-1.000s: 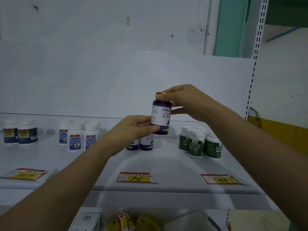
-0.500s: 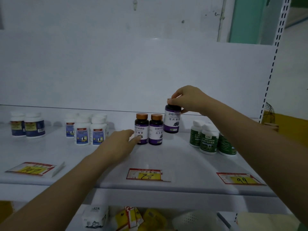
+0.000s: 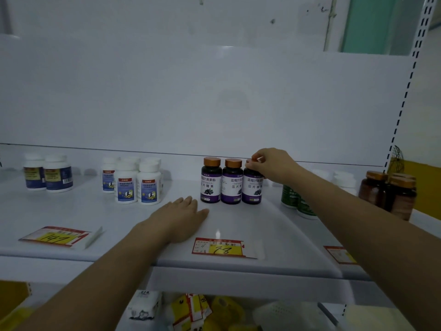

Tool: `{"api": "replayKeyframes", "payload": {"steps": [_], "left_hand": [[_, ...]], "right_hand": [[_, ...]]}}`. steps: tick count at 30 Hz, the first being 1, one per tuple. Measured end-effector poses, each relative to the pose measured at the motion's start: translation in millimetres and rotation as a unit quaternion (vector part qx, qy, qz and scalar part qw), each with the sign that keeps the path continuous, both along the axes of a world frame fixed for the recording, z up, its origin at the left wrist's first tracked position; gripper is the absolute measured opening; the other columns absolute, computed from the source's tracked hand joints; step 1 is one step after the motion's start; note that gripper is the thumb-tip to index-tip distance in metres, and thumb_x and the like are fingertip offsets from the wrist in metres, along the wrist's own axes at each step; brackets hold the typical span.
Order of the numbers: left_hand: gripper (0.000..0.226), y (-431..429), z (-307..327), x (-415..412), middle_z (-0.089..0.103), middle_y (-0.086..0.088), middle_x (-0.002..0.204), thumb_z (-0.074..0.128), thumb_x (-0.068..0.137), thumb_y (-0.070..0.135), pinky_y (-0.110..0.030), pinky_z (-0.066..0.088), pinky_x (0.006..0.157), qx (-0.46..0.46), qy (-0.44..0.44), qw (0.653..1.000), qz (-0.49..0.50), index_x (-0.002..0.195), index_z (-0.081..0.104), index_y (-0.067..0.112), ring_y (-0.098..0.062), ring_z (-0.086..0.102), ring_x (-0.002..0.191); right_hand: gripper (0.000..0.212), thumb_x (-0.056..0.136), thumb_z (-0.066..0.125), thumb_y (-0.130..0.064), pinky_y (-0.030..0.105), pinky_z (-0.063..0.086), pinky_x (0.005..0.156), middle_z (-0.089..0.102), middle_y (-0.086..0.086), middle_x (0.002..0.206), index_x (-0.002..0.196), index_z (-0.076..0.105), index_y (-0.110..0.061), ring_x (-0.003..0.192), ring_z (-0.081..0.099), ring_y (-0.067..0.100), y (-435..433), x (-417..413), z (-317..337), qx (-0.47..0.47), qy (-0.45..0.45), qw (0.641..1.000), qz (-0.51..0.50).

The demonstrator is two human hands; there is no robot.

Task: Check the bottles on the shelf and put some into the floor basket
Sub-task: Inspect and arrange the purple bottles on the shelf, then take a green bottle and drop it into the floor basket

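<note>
Right hand (image 3: 272, 164) on the lid: thumb and fingertips pinch the copper cap (image 3: 249, 160) of a purple bottle (image 3: 253, 187) from above. The bottle stands upright on the shelf (image 3: 274, 225), long axis vertical, at the right end of a row of three. Its twins (image 3: 232, 185) sit tight at its 9 o'clock, touching or all but.

The left hand (image 3: 183, 218) lies palm down on the shelf at the row's 8 o'clock, fingers straight and close together, holding nothing. The right hand is the only one on the bottle, so any lift looks to be its job.

Room is uneven. The back panel (image 3: 214, 103) stands close at 12 o'clock. Green bottles (image 3: 292, 199) sit apart at 3 o'clock, half hidden by the forearm, and white bottles (image 3: 136, 185) are well apart at 9. The free ways out appear to be straight up, or toward 6 o'clock across bare shelf to the front edge and the "78" tag (image 3: 220, 247).

Below that edge a pale mesh shape (image 3: 281, 311) may be the basket, but it is too dim to say.
</note>
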State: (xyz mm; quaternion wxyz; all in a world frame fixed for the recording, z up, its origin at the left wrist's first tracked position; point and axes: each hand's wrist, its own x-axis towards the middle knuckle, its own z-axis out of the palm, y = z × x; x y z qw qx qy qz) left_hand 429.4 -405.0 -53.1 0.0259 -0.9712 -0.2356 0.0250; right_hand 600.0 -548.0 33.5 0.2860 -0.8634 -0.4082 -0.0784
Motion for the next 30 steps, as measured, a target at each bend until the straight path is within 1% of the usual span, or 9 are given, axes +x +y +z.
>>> {"api": "replayKeyframes", "payload": {"steps": [5,9,12,14,16,19,23,27,30], "left_hand": [[0.057,2,-1,1,0.001,-0.011,0.158,0.018,0.101,0.038,-0.043,0.011,0.119,0.014,0.006,1.0,-0.006,0.152,0.008,0.015,-0.026,0.002,0.146],[0.056,1,-1,1,0.006,-0.011,0.158,0.02,0.101,0.039,-0.043,0.014,0.118,0.013,-0.003,1.0,-0.003,0.151,0.013,0.015,-0.026,0.008,0.146],[0.054,-5,4,0,0.019,-0.01,0.156,0.022,0.101,0.039,-0.039,0.022,0.116,-0.011,-0.027,1.0,0.008,0.149,0.023,0.014,-0.024,0.022,0.142],[0.053,-12,9,-2,0.033,-0.009,0.15,0.022,0.101,0.042,-0.036,0.029,0.111,-0.037,-0.063,0.997,0.036,0.144,0.033,0.014,-0.022,0.035,0.135],[0.051,-22,17,-5,0.046,-0.008,0.141,0.023,0.101,0.044,-0.036,0.036,0.104,-0.031,-0.086,0.994,0.061,0.139,0.041,0.015,-0.022,0.046,0.125],[0.042,-40,34,-3,0.049,-0.011,0.135,0.024,0.103,0.032,-0.035,0.041,0.098,0.002,-0.1,0.994,0.047,0.138,0.041,0.016,-0.024,0.05,0.118],[0.038,-72,53,13,0.057,-0.012,0.122,0.024,0.103,0.027,-0.028,0.039,0.085,-0.006,-0.12,0.993,0.017,0.12,0.053,0.008,-0.021,0.051,0.096],[0.035,-116,65,39,0.055,-0.012,0.124,0.031,0.101,0.02,-0.036,0.045,0.093,-0.012,-0.156,0.988,0.005,0.129,0.048,0.007,-0.028,0.055,0.11],[0.037,-151,66,60,0.05,-0.013,0.131,0.03,0.102,0.018,-0.033,0.042,0.095,-0.038,-0.176,0.984,0.0,0.133,0.044,0.006,-0.028,0.051,0.115]], "right_hand": [[0.056,0.094,0.055,-0.031,0.025,0.036,0.082,0.047,0.011,0.14,0.142,0.037,-0.012,0.121,0.048,0.024,4,-2,-4,-0.016,0.025,1.0,-0.009],[0.058,0.095,0.054,-0.032,0.027,0.036,0.089,0.043,0.012,0.144,0.145,0.033,-0.011,0.128,0.044,0.026,2,-8,1,-0.05,0.002,0.999,-0.015],[0.056,0.096,0.051,-0.032,0.025,0.036,0.09,0.042,0.012,0.145,0.145,0.034,-0.01,0.129,0.043,0.026,-8,-12,7,-0.062,-0.02,0.998,-0.018],[0.052,0.097,0.049,-0.031,0.024,0.035,0.087,0.043,0.012,0.144,0.143,0.037,-0.009,0.127,0.045,0.025,-18,-13,11,-0.069,-0.038,0.997,-0.018],[0.049,0.098,0.047,-0.029,0.026,0.038,0.092,0.045,0.012,0.143,0.142,0.04,-0.009,0.127,0.045,0.025,-28,-15,15,-0.088,-0.068,0.994,-0.017],[0.045,0.098,0.046,-0.03,0.029,0.039,0.098,0.049,0.011,0.14,0.138,0.045,-0.009,0.126,0.046,0.024,-43,-17,21,-0.104,-0.109,0.988,-0.008],[0.043,0.099,0.045,-0.028,0.03,0.036,0.102,0.048,0.01,0.141,0.138,0.046,-0.011,0.129,0.044,0.024,-70,-10,28,-0.091,-0.133,0.987,0.006],[0.043,0.098,0.046,-0.028,0.029,0.034,0.104,0.044,0.009,0.144,0.139,0.045,-0.012,0.132,0.041,0.023,-104,8,33,-0.085,-0.133,0.987,0.015],[0.043,0.098,0.046,-0.029,0.029,0.034,0.104,0.046,0.009,0.143,0.137,0.047,-0.012,0.132,0.041,0.023,-125,25,35,-0.094,-0.136,0.986,0.023]]}}
